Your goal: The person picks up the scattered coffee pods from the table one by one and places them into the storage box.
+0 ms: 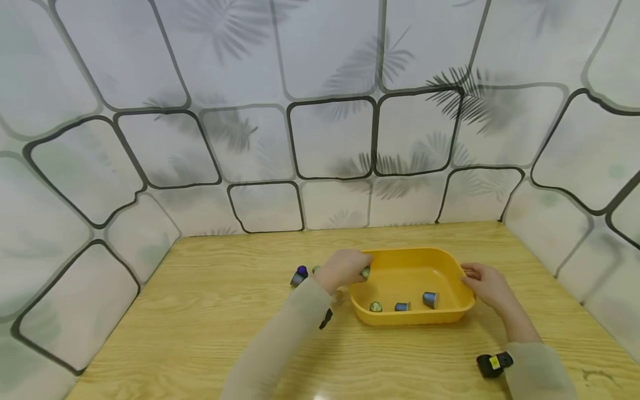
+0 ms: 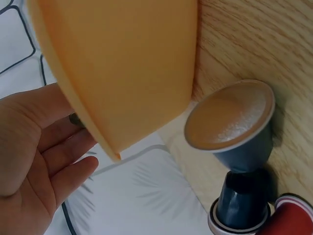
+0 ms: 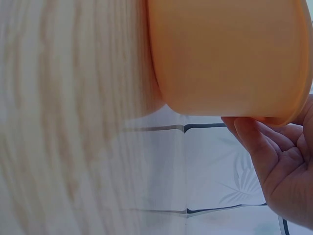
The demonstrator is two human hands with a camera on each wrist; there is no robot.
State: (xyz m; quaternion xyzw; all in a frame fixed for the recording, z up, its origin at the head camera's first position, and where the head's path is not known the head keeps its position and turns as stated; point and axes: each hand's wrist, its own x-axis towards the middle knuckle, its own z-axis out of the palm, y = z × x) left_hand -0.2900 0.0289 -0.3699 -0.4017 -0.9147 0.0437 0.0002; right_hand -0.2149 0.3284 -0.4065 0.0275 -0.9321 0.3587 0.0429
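A yellow plastic bin point(image 1: 400, 280) stands on the wooden table. My left hand point(image 1: 345, 268) reaches over its left rim and holds a green coffee capsule point(image 1: 365, 273), mostly hidden by the fingers; the left wrist view shows only a sliver of that capsule. On the right side, my right hand point(image 1: 486, 282) grips the bin's rim, fingers against the outer wall. Inside the bin lie a green capsule point(image 1: 376, 306) and two blue capsules, one near the front wall point(image 1: 402, 306) and one farther right point(image 1: 430, 300).
Left of the bin lie a grey-blue capsule point(image 1: 298, 279), a dark blue one point(image 1: 302, 270) and a green one point(image 1: 316, 269) partly behind my left hand. The left wrist view also shows a red capsule point(image 2: 288, 218). Patterned wall covering point(image 1: 330, 139) borders the table's back and sides.
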